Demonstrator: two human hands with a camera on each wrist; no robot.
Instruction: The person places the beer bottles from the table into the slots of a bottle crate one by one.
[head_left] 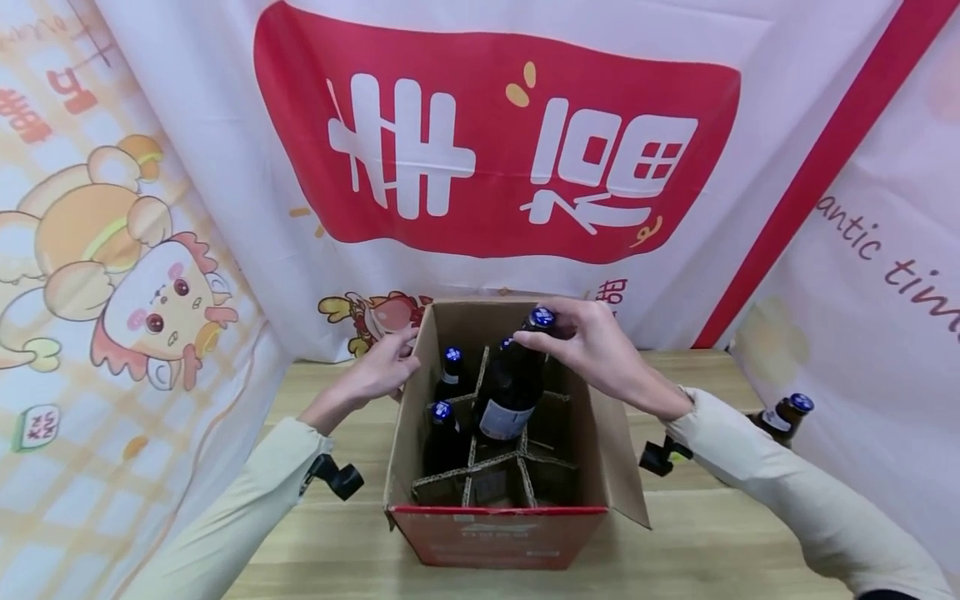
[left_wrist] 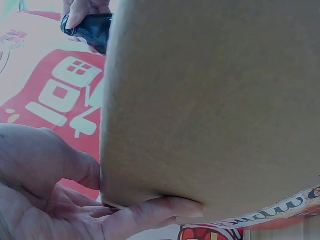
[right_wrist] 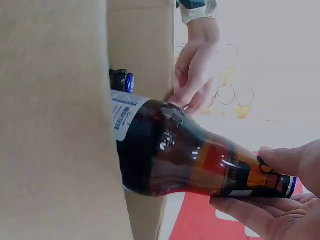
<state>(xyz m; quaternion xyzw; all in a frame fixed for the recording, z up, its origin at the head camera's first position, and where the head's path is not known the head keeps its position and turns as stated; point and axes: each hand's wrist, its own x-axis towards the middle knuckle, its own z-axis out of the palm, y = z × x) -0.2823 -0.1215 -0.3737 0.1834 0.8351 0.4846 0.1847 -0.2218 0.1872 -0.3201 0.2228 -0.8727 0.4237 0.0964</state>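
Fingers: right hand (head_left: 603, 346) gripping bottle (head_left: 512, 398) by neck, partly inside box (head_left: 498, 537); left hand (head_left: 381, 367) gripping box's left edge near far corner.

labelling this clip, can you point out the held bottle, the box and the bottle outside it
Held bottle (right_wrist: 200, 159): right wrist view, on its tapering shoulder.
Box (head_left: 497, 537): head view, on its red front wall.
Outside bottle (head_left: 782, 417): head view, on its neck.

Your bottle (head_left: 512, 387) is dark brown, blue-capped; your carton (head_left: 495, 540), brown and red; your sleeves (head_left: 795, 483), cream; the left cloth (head_left: 150, 375), orange-checked.
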